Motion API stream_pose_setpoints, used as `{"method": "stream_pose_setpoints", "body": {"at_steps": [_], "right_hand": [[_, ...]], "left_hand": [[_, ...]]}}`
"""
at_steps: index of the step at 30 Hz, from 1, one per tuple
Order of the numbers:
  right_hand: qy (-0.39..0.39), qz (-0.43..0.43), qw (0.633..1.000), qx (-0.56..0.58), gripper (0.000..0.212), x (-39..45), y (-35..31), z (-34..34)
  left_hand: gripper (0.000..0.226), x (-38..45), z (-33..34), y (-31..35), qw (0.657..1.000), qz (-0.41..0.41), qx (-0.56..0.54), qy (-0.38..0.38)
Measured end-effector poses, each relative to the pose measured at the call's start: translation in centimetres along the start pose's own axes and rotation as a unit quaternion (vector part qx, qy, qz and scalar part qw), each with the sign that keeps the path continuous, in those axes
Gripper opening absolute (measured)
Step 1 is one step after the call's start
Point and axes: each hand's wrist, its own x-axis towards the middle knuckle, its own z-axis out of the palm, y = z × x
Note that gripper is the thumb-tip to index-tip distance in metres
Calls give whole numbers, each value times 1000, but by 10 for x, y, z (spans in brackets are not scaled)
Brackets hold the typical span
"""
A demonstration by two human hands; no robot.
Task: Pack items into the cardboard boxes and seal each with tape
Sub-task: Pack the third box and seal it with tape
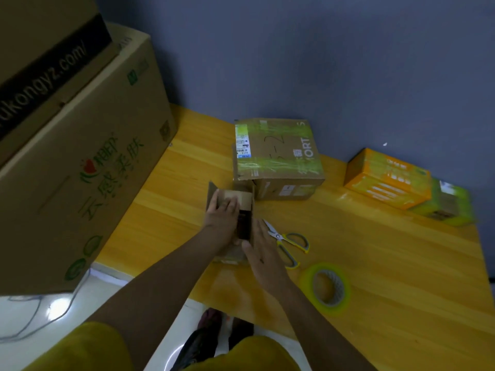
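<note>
A small cardboard box [235,210] sits open near the middle of the wooden table [375,263], a dark item showing inside. The left hand [222,215] presses a flap down with flat, relaxed fingers, gripping nothing. The right hand [263,250] lies straight-fingered against the box's right side, also grasping nothing. Just right lie scissors [288,241], and nearer, a roll of yellow-green tape [325,286]. Just beyond stands 1 taped box [276,153]; far right, an orange box [385,178].
</note>
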Motion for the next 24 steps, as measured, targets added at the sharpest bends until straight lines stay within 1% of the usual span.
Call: {"method": "stream_pose_setpoints", "body": {"at_steps": [2, 3, 4, 5, 6, 7, 8, 9, 10, 11, 12, 13, 14, 15, 16, 17, 19, 20, 22, 24], "right_hand": [[-31, -25, 997, -61, 55, 3, -3, -2], [-53, -45, 991, -117, 54, 3, -4, -2], [-76, -68, 978, -181, 55, 3, -3, 0], [-90, -82, 965, -232, 61, 3, 1, 3], [-92, -85, 956, -264, 69, 4, 5, 5], [-91, -73, 952, -282, 74, 5, 10, 8], [-91, -61, 949, -294, 74, 7, 14, 11], [-96, -51, 948, -299, 74, 8, 14, 12], [-101, -52, 947, -300, 75, 10, 14, 12], [-104, -57, 947, -298, 74, 11, 10, 11], [-106, -60, 949, -291, 72, 12, 8, 10], [-107, -67, 951, -283, 69, 13, 7, 10], [-108, -72, 957, -260, 63, 14, 7, 9], [-109, -65, 966, -224, 59, 15, 7, 9], [-108, -48, 976, -181, 58, 16, 7, 8], [-102, -29, 984, -141, 59, 17, 10, 8], [-73, -11, 994, -86, 55, 18, 11, 5], [-59, -14, 996, -73, 51, 19, 12, 4], [-25, -43, 996, -78, 37, 15, 9, 1], [23, -73, 994, -75, 36, 5, 15, -6]], "left_hand": [[67, -4, -2, -5, 1000, 2, 0, 2], [65, -7, 0, -9, 1000, 6, -12, 10], [64, -13, -1, -13, 999, 12, -23, 24], [65, -19, 0, -15, 998, 10, -41, 48], [67, -26, 5, -17, 992, -12, -96, 81], [68, -34, 10, -16, 976, -56, -173, 123], [67, -41, 16, -16, 945, -110, -268, 153], [63, -44, 22, -18, 900, -155, -376, 158], [56, -45, 28, -21, 845, -174, -481, 152], [48, -45, 32, -21, 803, -167, -555, 139], [45, -46, 33, -18, 786, -142, -586, 137], [47, -49, 33, -14, 803, -105, -569, 140], [51, -53, 36, -8, 841, -65, -521, 135], [54, -54, 41, -2, 882, -43, -451, 128], [55, -54, 46, 2, 910, -44, -393, 128], [55, -53, 51, 5, 927, -57, -346, 134], [50, -51, 50, 6, 958, -61, -242, 142], [50, -50, 46, 5, 964, -74, -203, 152], [59, -45, 41, 6, 973, -81, -171, 132], [60, -41, 33, 9, 982, -70, -138, 106]]}}
